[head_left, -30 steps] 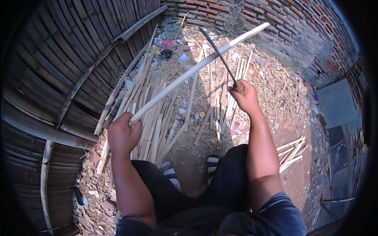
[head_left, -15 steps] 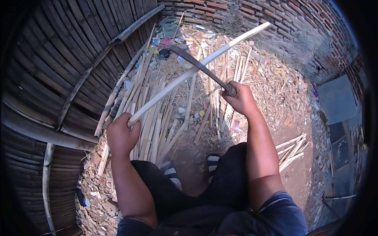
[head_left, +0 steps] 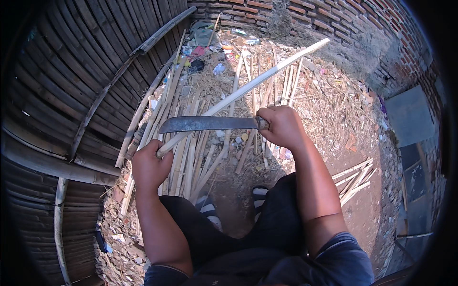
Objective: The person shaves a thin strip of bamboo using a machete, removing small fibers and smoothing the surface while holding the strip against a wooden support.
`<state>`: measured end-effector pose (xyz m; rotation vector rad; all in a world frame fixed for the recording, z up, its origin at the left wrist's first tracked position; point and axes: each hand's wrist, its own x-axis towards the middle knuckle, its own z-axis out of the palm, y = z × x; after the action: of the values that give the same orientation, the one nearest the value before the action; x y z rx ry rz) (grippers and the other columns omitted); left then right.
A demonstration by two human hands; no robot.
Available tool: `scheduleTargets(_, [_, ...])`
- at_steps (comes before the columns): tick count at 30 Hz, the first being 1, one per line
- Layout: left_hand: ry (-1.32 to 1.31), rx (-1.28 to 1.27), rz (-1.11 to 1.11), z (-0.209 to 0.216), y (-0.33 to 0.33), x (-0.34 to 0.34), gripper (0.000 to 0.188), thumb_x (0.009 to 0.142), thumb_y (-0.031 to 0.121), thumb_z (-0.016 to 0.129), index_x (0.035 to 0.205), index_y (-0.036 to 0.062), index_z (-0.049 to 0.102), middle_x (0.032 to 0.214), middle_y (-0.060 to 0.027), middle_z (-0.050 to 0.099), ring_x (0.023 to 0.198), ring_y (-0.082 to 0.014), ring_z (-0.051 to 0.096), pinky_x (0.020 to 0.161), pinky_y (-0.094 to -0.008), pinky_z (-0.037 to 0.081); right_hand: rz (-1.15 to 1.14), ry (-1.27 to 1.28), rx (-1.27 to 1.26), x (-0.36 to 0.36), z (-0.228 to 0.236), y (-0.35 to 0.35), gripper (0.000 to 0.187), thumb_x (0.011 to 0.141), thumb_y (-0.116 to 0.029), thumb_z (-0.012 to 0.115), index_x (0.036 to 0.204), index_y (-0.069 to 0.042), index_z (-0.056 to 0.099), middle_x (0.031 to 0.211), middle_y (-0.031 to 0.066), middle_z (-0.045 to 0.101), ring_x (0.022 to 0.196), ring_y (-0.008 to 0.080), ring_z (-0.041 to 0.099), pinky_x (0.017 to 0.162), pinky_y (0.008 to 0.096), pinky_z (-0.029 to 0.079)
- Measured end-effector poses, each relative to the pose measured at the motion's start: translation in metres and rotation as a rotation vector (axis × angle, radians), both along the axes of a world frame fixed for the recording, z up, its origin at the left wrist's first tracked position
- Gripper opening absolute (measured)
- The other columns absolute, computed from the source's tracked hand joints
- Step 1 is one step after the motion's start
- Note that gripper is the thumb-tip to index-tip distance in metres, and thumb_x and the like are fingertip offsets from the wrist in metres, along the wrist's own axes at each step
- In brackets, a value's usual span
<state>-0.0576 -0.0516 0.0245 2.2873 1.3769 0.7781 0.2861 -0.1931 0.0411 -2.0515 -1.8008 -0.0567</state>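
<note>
The left hand (head_left: 151,167) is closed tight around the near end of a long pale bamboo strip (head_left: 267,76), which runs up and away to the right, over the ground litter, toward the brick wall (head_left: 334,19). The right hand (head_left: 282,127) is wrapped fully around the handle of a broad machete (head_left: 205,124); its dark blade lies nearly level, pointing to the person's left, and crosses the strip just above the left fist, seemingly touching the strip's upper face.

A second ago the blade stood raised, tip toward the wall and well clear of the strip; half a second ago it was tilted down across it; now it has swung flat and low and come close to the left hand. The strip itself has barely shifted. That reads as a cutting or shaving stroke brought down along the strip toward its held end, so the edge now works near the gripping fingers.

Beyond the hands, a heap of split bamboo slats (head_left: 191,157) lies on the dirt beside a woven bamboo fence (head_left: 71,86). A smaller bundle of slats (head_left: 355,178) rests on the right. Scraps of rubbish (head_left: 205,47) sit by the wall, and striped sandals (head_left: 210,212) show below the knees
</note>
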Motion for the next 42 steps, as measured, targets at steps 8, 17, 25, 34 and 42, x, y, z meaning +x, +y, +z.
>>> scheduleTargets(8, [0.147,0.002,0.006,0.021,0.0,0.007,0.025,0.082,0.029,0.079,0.092,0.0061,0.074,0.07,-0.0179,0.069,0.069,-0.0401,0.07,0.065,-0.0492,0.054,-0.38,0.383,0.001,0.059,-0.021,-0.011,0.027,0.089,-0.031,0.08,0.102,-0.008,0.073,0.089,0.0191,0.075,0.085,0.0407,0.072,0.078,0.0487,0.056])
scheduleTargets(17, [0.157,0.03,0.188,0.045,-0.064,-0.112,0.029,0.082,0.028,0.084,0.087,0.0033,0.071,0.068,-0.0182,0.067,0.064,-0.0383,0.068,0.061,-0.0453,0.051,0.188,0.078,0.011,-0.04,0.003,-0.009,0.025,0.078,-0.021,0.077,0.097,-0.009,0.066,0.083,0.0167,0.07,0.085,0.0396,0.071,0.075,0.0512,0.056])
scheduleTargets(25, [0.07,0.14,0.313,0.029,-0.157,-0.203,0.049,0.089,0.049,0.082,0.085,0.0015,0.07,0.062,-0.0168,0.062,0.057,-0.0351,0.063,0.058,-0.0439,0.048,0.153,0.072,0.044,-0.065,0.033,-0.029,0.025,0.081,-0.023,0.076,0.1,-0.009,0.066,0.086,0.0167,0.071,0.087,0.04,0.071,0.077,0.0514,0.057])
scheduleTargets(34, [0.13,0.264,0.356,0.03,-0.214,-0.238,0.044,0.093,0.044,0.078,0.083,0.0024,0.068,0.065,-0.0174,0.062,0.059,-0.0393,0.063,0.056,-0.0453,0.048,0.063,0.431,0.126,-0.046,0.01,-0.057,0.026,0.082,-0.024,0.078,0.099,-0.006,0.07,0.083,0.0214,0.07,0.082,0.0436,0.069,0.074,0.0499,0.055])
scheduleTargets(42, [0.196,0.269,0.336,0.029,-0.23,-0.22,0.037,0.089,0.036,0.082,0.084,0.0022,0.069,0.067,-0.018,0.064,0.059,-0.0387,0.064,0.056,-0.0448,0.048,0.355,0.164,0.094,-0.099,-0.001,-0.072,0.026,0.078,-0.024,0.08,0.095,-0.006,0.069,0.08,0.0196,0.07,0.08,0.0425,0.069,0.072,0.0494,0.055])
